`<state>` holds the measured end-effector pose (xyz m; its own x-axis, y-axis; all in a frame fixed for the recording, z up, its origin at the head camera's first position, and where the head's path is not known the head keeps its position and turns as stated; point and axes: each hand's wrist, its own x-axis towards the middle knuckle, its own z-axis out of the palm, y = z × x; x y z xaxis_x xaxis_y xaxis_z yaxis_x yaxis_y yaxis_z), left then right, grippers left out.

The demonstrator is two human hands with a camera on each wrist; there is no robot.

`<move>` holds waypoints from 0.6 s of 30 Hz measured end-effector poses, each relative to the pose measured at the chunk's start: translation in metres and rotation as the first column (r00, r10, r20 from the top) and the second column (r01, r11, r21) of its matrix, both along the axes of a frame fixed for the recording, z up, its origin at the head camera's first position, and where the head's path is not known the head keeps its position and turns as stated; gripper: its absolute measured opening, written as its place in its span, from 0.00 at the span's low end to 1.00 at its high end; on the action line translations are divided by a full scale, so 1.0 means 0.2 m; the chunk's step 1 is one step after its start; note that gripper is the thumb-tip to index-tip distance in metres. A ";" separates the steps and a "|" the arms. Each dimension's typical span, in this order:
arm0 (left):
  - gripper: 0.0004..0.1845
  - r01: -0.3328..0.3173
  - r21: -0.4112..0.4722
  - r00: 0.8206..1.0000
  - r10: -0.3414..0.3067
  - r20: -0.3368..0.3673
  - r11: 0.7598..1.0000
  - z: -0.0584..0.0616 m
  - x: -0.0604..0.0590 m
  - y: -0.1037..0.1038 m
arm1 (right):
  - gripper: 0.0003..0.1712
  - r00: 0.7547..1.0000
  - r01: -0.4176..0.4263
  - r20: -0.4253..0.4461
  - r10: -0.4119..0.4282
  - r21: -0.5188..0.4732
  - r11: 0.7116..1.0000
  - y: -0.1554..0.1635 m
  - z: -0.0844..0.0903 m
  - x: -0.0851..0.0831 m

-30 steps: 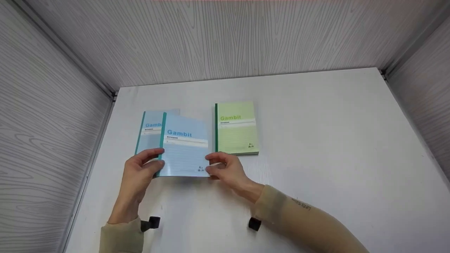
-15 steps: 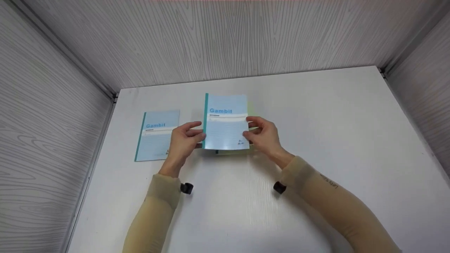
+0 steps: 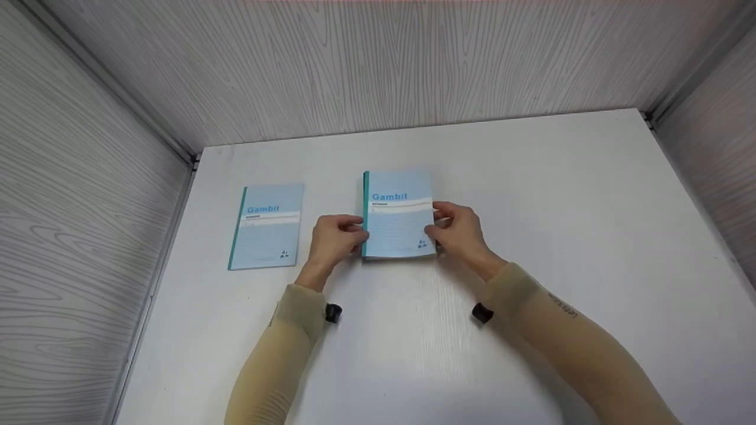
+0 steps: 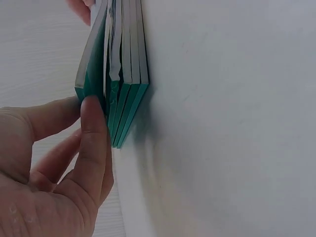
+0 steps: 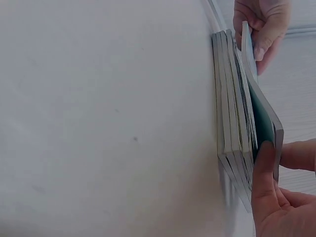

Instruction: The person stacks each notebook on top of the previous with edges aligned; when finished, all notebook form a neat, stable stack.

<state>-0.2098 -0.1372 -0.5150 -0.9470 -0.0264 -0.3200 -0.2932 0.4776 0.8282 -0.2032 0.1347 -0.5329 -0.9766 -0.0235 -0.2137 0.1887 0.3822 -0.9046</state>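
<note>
Blue notebook (image 3: 397, 215) sits on top of a stack of notebooks (image 4: 129, 74) at the middle of the white table (image 3: 531, 236), its near end lifted a little off the stack in the wrist views; left hand (image 3: 333, 236) pinches its green spine edge, thumb (image 4: 94, 133) on the cover, and right hand (image 3: 460, 230) pinches the opposite edge, thumb (image 5: 264, 173) curled over it. A second blue notebook (image 3: 267, 226) lies flat well to the left, apart from both hands. Both sleeves are beige, each with a small black wrist camera (image 3: 332, 313).
</note>
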 end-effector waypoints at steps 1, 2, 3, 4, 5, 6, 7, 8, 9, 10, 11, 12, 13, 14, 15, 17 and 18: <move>0.22 0.001 -0.022 1.000 -0.001 -0.009 1.000 0.00 0.00 0.01 | 0.37 1.000 0.001 -0.004 0.000 0.013 1.000 0.00 0.00 0.00; 0.22 0.004 -0.047 1.000 -0.005 -0.019 0.999 -0.01 0.00 0.01 | 0.37 1.000 0.000 -0.011 0.000 0.025 1.000 0.00 0.00 0.00; 0.21 0.004 -0.069 1.000 -0.007 -0.030 0.998 -0.01 0.00 0.02 | 0.37 1.000 0.000 -0.017 0.001 0.034 0.999 0.00 0.00 0.00; 0.21 0.006 -0.092 0.999 -0.010 -0.041 0.996 -0.01 0.00 0.03 | 0.38 1.000 -0.001 -0.023 0.002 0.046 0.999 0.00 -0.01 0.00; 0.21 0.004 -0.112 0.999 -0.010 -0.049 0.994 -0.01 0.00 0.03 | 0.38 1.000 -0.006 -0.031 0.008 0.060 0.998 -0.01 -0.01 0.00; 0.21 0.003 -0.130 0.998 -0.010 -0.056 0.992 -0.02 0.00 0.04 | 0.38 0.999 -0.011 -0.036 0.014 0.073 0.997 -0.01 -0.02 0.00; 0.21 0.002 -0.143 0.998 -0.010 -0.060 0.990 -0.02 0.00 0.04 | 0.38 0.999 -0.016 -0.039 0.020 0.085 0.996 -0.01 -0.02 0.00; 0.21 0.002 -0.151 0.998 -0.011 -0.060 0.989 -0.02 0.00 0.05 | 0.38 0.999 -0.020 -0.041 0.024 0.095 0.995 -0.01 -0.03 0.00; 0.21 0.001 -0.154 0.998 -0.010 -0.060 0.988 -0.02 0.00 0.05 | 0.37 0.999 -0.025 -0.045 0.030 0.104 0.994 -0.01 -0.04 0.00; 0.21 0.003 -0.156 0.998 -0.012 -0.059 0.988 -0.03 0.00 0.05 | 0.37 0.998 -0.029 -0.046 0.035 0.113 0.993 -0.01 -0.04 0.00; 0.21 0.001 -0.154 0.998 -0.010 -0.059 0.988 -0.03 0.00 0.05 | 0.36 0.998 -0.032 -0.049 0.038 0.120 0.992 -0.01 -0.04 0.00; 0.21 0.000 -0.152 0.998 -0.010 -0.059 0.988 -0.03 0.00 0.05 | 0.36 0.998 -0.034 -0.052 0.041 0.122 0.992 -0.01 -0.05 -0.01; 0.21 -0.001 -0.149 0.998 -0.008 -0.061 0.989 -0.04 0.00 0.06 | 0.36 0.998 -0.036 -0.052 0.042 0.126 0.991 -0.01 -0.05 -0.01; 0.20 -0.003 -0.149 0.998 -0.007 -0.062 0.989 -0.04 0.00 0.06 | 0.36 0.998 -0.036 -0.050 0.043 0.128 0.991 -0.01 -0.05 -0.01; 0.20 -0.004 -0.148 0.998 -0.006 -0.065 0.989 -0.05 0.00 0.06 | 0.36 0.998 -0.039 -0.046 0.045 0.130 0.991 -0.01 -0.05 -0.01; 0.20 -0.007 -0.148 0.998 -0.003 -0.068 0.989 -0.05 0.00 0.06 | 0.37 0.998 -0.042 -0.032 0.046 0.130 0.991 -0.01 -0.05 -0.01; 0.20 -0.006 -0.149 0.998 -0.004 -0.068 0.989 -0.06 0.00 0.06 | 0.37 0.999 -0.042 -0.027 0.045 0.129 0.991 0.00 -0.05 -0.01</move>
